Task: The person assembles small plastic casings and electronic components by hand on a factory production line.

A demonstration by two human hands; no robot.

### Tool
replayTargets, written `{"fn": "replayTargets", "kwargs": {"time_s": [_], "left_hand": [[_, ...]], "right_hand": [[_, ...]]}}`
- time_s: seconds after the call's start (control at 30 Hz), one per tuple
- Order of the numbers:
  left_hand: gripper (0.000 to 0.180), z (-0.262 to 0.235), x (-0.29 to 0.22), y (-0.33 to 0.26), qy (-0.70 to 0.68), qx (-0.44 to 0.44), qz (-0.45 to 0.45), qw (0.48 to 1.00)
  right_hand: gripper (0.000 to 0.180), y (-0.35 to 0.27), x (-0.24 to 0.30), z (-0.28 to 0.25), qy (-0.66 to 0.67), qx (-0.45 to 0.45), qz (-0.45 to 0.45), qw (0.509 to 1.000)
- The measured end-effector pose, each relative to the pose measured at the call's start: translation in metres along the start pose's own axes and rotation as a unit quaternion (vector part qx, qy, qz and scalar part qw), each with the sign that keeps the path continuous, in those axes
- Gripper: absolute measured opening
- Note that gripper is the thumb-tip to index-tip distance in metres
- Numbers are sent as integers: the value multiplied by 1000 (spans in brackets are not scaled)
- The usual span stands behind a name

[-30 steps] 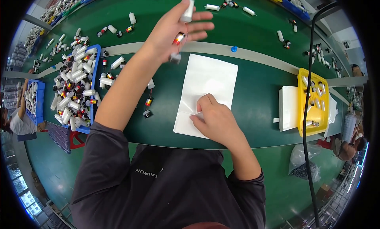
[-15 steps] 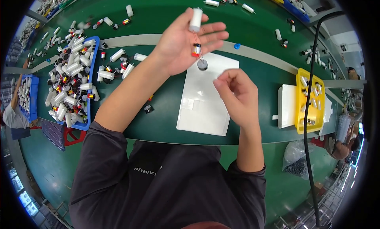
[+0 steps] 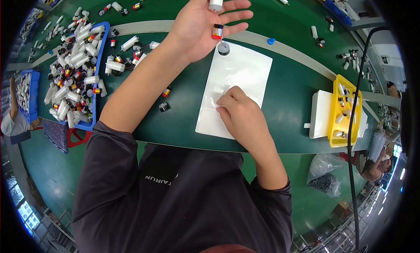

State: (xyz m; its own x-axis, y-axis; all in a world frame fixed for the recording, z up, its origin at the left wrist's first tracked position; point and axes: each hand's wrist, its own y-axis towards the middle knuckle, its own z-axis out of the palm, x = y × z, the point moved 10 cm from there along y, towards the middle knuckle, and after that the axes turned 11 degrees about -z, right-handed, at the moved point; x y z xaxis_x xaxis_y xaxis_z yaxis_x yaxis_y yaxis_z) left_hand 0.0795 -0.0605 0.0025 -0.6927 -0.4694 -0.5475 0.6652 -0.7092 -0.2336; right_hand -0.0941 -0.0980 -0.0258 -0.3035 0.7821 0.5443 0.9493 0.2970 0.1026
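Observation:
My left hand [image 3: 201,27] is raised palm up, its thumb and forefinger closed on a white cylinder [image 3: 216,0] while the other fingers spread. Thin wires hang from the cylinder to a small red-and-black part [image 3: 217,32] and a grey round disc [image 3: 223,48]. The disc dangles over the top of a glossy white sheet [image 3: 238,71] on the bench. Lower down on that sheet rests my right hand [image 3: 240,115], its fingertips pinched at the surface. What they grip, if anything, is hidden.
At left, a blue tray [image 3: 101,45] is heaped with white cylinders and small parts; loose parts [image 3: 130,44] lie beside it. A yellow tray [image 3: 336,141] and a white stack [image 3: 320,115] stand right. A black cable [image 3: 353,122] hangs in front; a blue knob [image 3: 271,41] sits beyond the sheet.
My right hand has come down from above the sheet to its lower part, fingers now pinched. My left hand still holds the cylinder. The whole view has shifted slightly.

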Motion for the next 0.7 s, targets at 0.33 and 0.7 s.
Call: {"fn": "replayTargets", "kwargs": {"time_s": [0.33, 0.7], "left_hand": [[37, 2, 15, -6, 16, 14, -2, 1000], [39, 11, 32, -10, 45, 27, -22, 998]], "right_hand": [[26, -13, -37, -5, 302, 20, 83, 949], [23, 10, -18, 4, 41, 23, -4, 999]]}}
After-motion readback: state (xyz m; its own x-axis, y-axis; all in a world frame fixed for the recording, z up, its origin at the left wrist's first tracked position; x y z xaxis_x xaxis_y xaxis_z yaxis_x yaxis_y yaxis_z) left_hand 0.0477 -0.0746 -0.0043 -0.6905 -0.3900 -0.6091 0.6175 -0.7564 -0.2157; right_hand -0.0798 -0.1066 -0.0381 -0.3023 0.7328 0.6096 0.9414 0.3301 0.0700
